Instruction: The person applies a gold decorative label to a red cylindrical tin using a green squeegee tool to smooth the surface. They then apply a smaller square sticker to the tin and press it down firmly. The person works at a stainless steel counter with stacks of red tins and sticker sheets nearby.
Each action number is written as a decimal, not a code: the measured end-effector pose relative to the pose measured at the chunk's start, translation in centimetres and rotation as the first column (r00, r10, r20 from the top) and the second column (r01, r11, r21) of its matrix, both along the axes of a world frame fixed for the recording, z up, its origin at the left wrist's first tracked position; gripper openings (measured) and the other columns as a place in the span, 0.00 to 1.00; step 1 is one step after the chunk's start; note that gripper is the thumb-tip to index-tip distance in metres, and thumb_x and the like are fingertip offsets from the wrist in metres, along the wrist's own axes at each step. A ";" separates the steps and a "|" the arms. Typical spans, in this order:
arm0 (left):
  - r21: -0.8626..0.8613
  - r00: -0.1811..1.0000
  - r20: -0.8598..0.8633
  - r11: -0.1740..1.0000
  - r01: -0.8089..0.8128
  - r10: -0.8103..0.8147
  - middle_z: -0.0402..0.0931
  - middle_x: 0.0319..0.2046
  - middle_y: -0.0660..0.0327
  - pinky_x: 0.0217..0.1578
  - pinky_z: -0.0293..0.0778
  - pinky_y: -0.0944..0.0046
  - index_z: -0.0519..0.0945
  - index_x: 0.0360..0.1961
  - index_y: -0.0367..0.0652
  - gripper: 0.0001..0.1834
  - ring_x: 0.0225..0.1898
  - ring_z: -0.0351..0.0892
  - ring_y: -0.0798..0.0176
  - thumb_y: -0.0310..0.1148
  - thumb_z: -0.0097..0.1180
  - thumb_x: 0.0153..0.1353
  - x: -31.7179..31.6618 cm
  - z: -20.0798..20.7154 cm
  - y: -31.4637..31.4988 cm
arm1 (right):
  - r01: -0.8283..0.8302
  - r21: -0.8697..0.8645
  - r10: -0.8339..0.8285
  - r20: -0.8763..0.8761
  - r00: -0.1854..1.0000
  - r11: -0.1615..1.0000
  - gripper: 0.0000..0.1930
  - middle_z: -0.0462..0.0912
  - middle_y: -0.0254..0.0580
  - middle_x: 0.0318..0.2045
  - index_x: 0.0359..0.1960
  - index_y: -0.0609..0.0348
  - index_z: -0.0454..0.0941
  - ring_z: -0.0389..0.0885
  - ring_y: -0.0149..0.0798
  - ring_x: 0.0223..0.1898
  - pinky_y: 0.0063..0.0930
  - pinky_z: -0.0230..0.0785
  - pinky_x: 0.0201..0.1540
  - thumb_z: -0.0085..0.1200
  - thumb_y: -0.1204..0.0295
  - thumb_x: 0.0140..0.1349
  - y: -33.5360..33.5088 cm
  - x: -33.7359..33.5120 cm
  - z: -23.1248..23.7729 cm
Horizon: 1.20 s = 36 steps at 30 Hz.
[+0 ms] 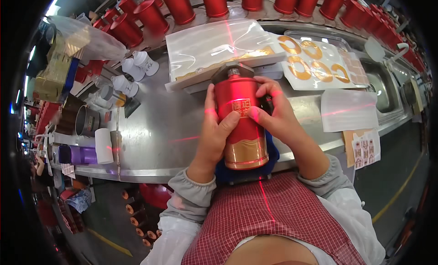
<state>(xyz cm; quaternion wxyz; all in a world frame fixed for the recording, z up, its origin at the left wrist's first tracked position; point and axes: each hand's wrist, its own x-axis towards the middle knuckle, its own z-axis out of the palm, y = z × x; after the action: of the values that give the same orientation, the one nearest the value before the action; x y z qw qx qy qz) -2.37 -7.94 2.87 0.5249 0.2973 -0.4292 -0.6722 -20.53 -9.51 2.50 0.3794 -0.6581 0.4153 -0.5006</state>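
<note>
A glossy red bottle (242, 128) with a gold band low down and a gold emblem lies between my two hands, its narrow neck pointing away from me. My left hand (218, 116) wraps its left side, with the thumb pressed near the emblem. From the right side my right hand (273, 107) grips it, its thumb also by the emblem. Under the bottle's lower end shows a dark blue cloth-like pad (273, 151) at the table's front edge. A dark holder (233, 69) sits behind the neck. Thin red light lines cross the bottle and table.
Behind stands a row of red bottles (214, 4). Glossy white sheets (205, 44) and a sheet of gold decals (315, 59) lie on the metal table (150, 132). White jars (145, 63) stand left, a purple container (80, 154) farther left, a sink (381, 82) right.
</note>
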 end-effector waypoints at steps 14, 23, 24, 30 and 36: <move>-0.017 0.999 0.049 1.000 -0.022 0.023 0.50 0.69 0.48 0.66 0.55 0.58 0.32 0.72 0.33 0.54 0.69 0.55 0.56 0.44 0.59 0.64 -0.1 0.2 -0.1 | -0.038 0.118 0.034 0.031 0.999 0.992 0.23 0.63 0.59 0.58 0.39 0.59 0.67 0.62 0.51 0.63 0.40 0.55 0.63 0.67 0.59 0.53 -0.1 -0.1 0.9; 0.003 0.999 0.037 1.000 -0.021 0.021 0.49 0.69 0.48 0.67 0.55 0.59 0.32 0.73 0.34 0.50 0.69 0.55 0.56 0.41 0.55 0.67 0.0 -0.3 -0.3 | -0.033 0.124 0.030 0.021 0.999 0.992 0.23 0.64 0.61 0.57 0.38 0.59 0.67 0.62 0.53 0.63 0.41 0.56 0.63 0.67 0.62 0.51 -0.2 0.0 1.1; 0.008 1.000 0.025 1.000 -0.020 0.020 0.49 0.69 0.48 0.67 0.55 0.59 0.32 0.73 0.35 0.50 0.69 0.55 0.56 0.41 0.55 0.67 0.0 -0.2 -0.2 | -0.026 0.111 0.024 0.021 0.999 0.994 0.23 0.65 0.60 0.57 0.39 0.59 0.67 0.62 0.53 0.63 0.41 0.56 0.63 0.67 0.62 0.51 -0.2 0.0 1.0; 0.006 0.999 0.005 0.999 -0.047 0.047 0.50 0.69 0.49 0.67 0.56 0.58 0.34 0.73 0.36 0.48 0.69 0.56 0.56 0.38 0.54 0.67 -0.3 0.6 -0.1 | -0.015 0.150 0.010 0.037 0.999 0.989 0.21 0.65 0.59 0.57 0.39 0.59 0.66 0.63 0.51 0.63 0.40 0.57 0.63 0.66 0.64 0.53 0.4 -0.1 0.8; -0.063 0.999 -0.016 0.997 -0.047 0.046 0.47 0.71 0.49 0.68 0.51 0.59 0.33 0.73 0.33 0.46 0.71 0.51 0.56 0.48 0.47 0.71 -0.2 -0.4 0.1 | -0.049 0.152 0.030 0.127 0.991 0.987 0.17 0.65 0.58 0.60 0.40 0.57 0.67 0.63 0.48 0.64 0.38 0.54 0.65 0.62 0.64 0.58 -0.1 -0.2 0.4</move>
<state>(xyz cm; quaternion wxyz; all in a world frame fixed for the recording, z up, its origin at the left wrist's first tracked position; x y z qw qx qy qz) -2.56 -7.82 2.47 0.5526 0.2855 -0.4396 -0.6479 -20.76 -9.65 2.88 0.4643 -0.6022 0.4152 -0.4994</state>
